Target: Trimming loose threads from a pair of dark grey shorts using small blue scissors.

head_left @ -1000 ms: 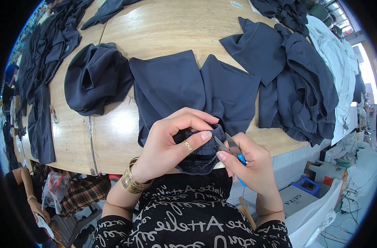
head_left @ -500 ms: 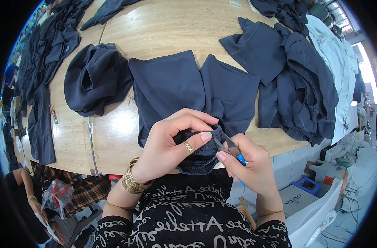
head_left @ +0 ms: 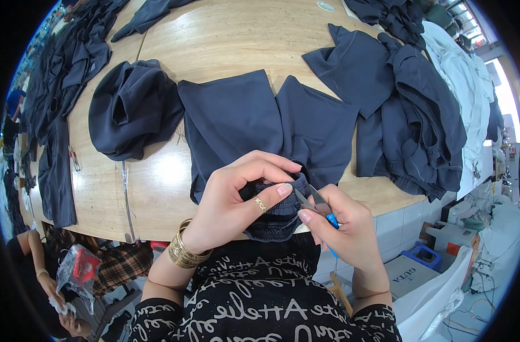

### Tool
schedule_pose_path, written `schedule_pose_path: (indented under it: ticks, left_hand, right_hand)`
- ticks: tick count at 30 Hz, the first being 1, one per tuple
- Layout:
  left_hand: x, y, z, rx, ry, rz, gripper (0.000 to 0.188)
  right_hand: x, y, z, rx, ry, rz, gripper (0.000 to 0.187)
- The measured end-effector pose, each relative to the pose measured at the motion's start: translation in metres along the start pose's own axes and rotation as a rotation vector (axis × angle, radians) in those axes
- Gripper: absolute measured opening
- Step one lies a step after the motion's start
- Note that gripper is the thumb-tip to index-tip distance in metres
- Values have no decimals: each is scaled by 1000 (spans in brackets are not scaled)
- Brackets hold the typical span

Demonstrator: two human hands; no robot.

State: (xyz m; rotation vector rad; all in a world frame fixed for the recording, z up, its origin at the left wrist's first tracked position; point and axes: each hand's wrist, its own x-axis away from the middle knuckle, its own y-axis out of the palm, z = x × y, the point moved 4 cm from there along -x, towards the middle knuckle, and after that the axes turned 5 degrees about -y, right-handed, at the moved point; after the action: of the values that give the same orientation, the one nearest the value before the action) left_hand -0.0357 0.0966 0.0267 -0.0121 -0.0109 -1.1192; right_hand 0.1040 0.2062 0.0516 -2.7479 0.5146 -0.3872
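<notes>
A pair of dark navy shorts (head_left: 231, 114) lies on the table's near edge, its legs pointing away from me. The gathered elastic waistband (head_left: 274, 229) is bunched up close to my body. My left hand (head_left: 237, 191) pinches a fold of that waistband between thumb and fingers. Held in my right hand (head_left: 342, 219) are small thread snips (head_left: 331, 220) with a blue handle. Their two pointed blades stand apart, tips right beside the pinched fold. Whether the blades touch cloth or thread, I cannot tell.
A crumpled navy garment (head_left: 134, 108) lies left of the shorts, and piled navy shorts (head_left: 422, 119) lie right. More dark clothes (head_left: 66, 85) line the left side. Small red-handled snips (head_left: 74, 159) rest there. At lower left, a co-worker's hands (head_left: 66, 313) are near a plastic bag (head_left: 80, 271).
My hands, the snips and the shorts have hardly moved. At lower left the co-worker's hands and the plastic bag have shifted a little.
</notes>
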Motion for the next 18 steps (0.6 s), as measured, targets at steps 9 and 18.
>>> schedule_pose_path:
  ticks: [9,18]
  left_hand:
    - [-1,-1,0,-21,28,3,11]
    - [0,-2,0,8,0,9,11]
  right_hand:
    - [-1,2,6,-54,-10,16,14]
    - [-5,4,8,-109,-78,33,12]
